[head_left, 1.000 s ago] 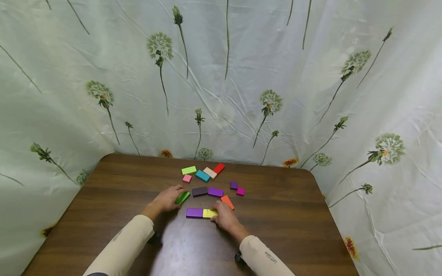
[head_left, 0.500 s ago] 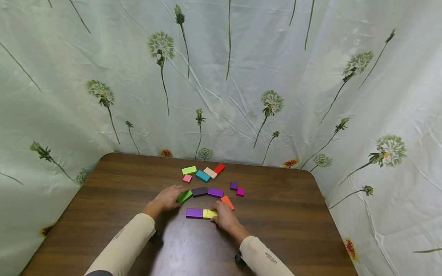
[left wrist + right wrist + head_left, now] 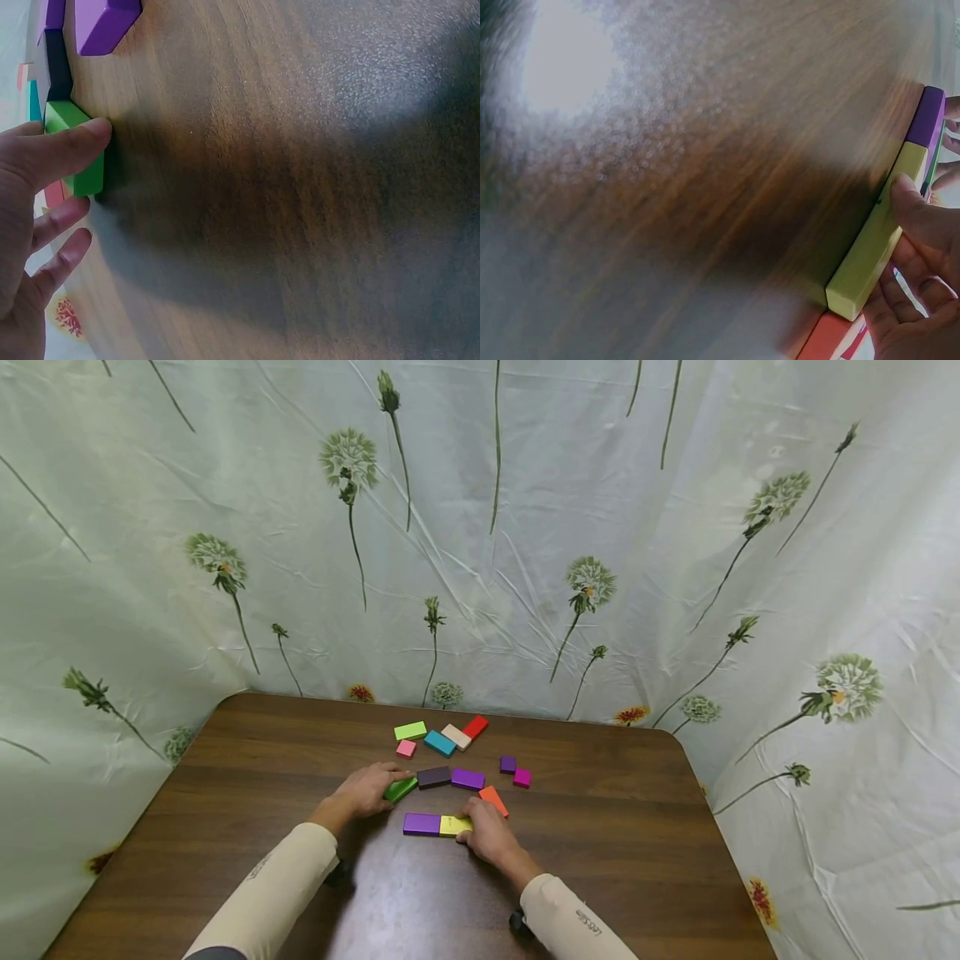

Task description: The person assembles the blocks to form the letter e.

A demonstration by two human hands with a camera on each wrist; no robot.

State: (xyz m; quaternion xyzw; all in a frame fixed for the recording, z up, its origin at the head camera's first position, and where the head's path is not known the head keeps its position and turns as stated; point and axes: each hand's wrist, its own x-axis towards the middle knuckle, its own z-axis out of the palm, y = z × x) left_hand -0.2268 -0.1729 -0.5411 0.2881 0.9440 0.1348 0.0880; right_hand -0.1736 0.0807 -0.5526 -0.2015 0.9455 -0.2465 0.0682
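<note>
My left hand [image 3: 367, 791] grips a green block [image 3: 84, 180], its thumb laid across the near side. The block slants on the table, one end right at the left end of a dark block [image 3: 434, 777]. Beyond that, a purple block [image 3: 468, 779] continues the bent row. My right hand [image 3: 491, 832] holds a yellow block [image 3: 870, 247] between the thumb on the near side and fingers on the far side. Its left end meets another purple block [image 3: 422, 824], forming a straight row nearer the body. An orange block [image 3: 494, 801] lies slanted just beyond the right hand.
Farther back lie lime [image 3: 410, 731], pink [image 3: 406, 749], teal [image 3: 439, 742], beige [image 3: 456, 737] and red [image 3: 476, 727] blocks. A small violet block [image 3: 507, 764] and a magenta one [image 3: 522, 777] sit to the right. A flowered curtain [image 3: 480, 568] hangs behind the wooden table [image 3: 615, 843].
My left hand has slid the green block slightly right and away from me, up to the dark block's left end. The right hand and yellow block have stayed in place.
</note>
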